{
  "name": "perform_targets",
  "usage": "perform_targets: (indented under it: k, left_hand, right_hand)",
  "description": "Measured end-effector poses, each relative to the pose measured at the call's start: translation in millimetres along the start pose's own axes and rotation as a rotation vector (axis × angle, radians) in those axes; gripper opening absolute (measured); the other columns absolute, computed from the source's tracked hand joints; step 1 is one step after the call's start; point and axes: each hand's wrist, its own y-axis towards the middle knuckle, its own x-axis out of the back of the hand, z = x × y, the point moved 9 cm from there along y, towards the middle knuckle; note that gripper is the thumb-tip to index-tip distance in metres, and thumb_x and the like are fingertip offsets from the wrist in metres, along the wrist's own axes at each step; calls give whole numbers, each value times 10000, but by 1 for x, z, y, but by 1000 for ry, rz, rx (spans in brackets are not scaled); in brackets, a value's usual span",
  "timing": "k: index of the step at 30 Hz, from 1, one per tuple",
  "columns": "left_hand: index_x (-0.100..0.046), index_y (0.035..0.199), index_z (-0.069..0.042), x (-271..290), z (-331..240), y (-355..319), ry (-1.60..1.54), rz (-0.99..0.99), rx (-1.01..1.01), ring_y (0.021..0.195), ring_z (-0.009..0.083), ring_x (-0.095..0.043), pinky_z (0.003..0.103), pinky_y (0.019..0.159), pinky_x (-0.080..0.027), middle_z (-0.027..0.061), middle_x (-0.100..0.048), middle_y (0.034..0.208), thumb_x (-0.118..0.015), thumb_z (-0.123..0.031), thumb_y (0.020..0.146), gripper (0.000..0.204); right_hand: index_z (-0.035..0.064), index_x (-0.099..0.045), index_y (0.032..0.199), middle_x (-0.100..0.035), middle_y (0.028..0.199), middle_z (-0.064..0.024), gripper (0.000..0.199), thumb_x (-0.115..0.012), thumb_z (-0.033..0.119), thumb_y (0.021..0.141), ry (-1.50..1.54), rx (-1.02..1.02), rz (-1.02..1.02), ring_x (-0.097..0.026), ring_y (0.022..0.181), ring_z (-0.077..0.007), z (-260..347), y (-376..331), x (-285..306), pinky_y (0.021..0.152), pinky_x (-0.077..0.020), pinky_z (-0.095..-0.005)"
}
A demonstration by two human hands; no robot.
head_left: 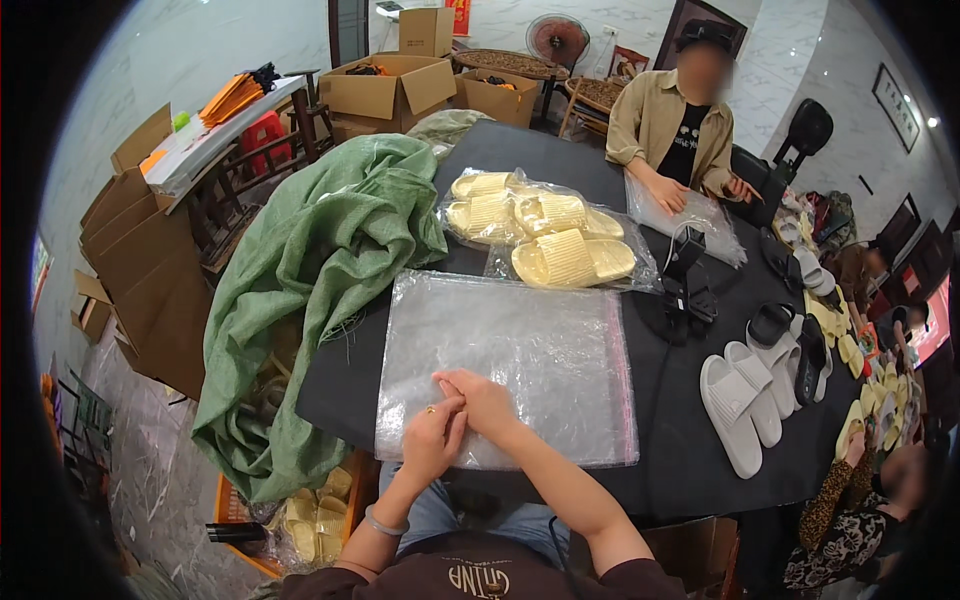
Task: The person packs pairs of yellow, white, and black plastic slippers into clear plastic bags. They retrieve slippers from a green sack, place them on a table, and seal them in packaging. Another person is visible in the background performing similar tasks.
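My left hand (433,440) and my right hand (480,404) touch each other above the near left part of a stack of clear plastic bags (510,340). Both have their fingers curled in, and I see nothing held in either. A ring shows on my left hand, a bracelet on that wrist. The bags lie flat, with a pink strip along their right edge. Just beyond them, pale yellow slippers (572,260) lie in clear bags. To the right stand loose grey slippers (735,405) and a black slipper (771,324).
Green woven cloth (320,250) drapes over the black table's (690,480) left side. Below it stands an orange crate (232,495) with bagged yellow slippers. A black device on a stand (686,280) is beyond the bags. Across the table, a person's hand (665,192) rests on more clear bags.
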Motion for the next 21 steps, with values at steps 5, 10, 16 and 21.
perform_targets:
  k: [5,10,16,21]
  left_hand:
    - [-636,1014,-57,0,0,0,18,16,15,667,299,-608,405,606,-460,130,-649,788,-639,-127,866,164]
    - [-637,1010,-50,0,1,0,1,7,9,661,302,-607,403,601,-460,134,-647,780,-639,-120,864,162]
    - [-635,1008,-38,1,-2,2,6,-13,-23,648,300,-606,399,594,-459,138,-645,772,-643,-110,861,164]
    - [-634,1008,-37,0,-1,0,14,0,-7,651,300,-609,397,593,-460,139,-643,770,-640,-111,864,162]
  right_hand:
    - [180,-669,1088,-667,941,-87,212,-581,245,907,-1,3,-27,-653,814,-332,0,0,2,658,-517,-405]
    - [178,-667,1093,-667,953,-87,216,-575,244,910,12,-11,-8,-651,828,-333,1,-1,2,669,-515,-404]
    - [178,-664,1100,-666,969,-86,218,-564,246,918,38,-8,-6,-649,835,-335,2,0,4,688,-514,-404]
    - [176,-663,1104,-667,979,-84,220,-561,244,920,48,-24,-3,-649,839,-333,1,-1,2,691,-514,-401]
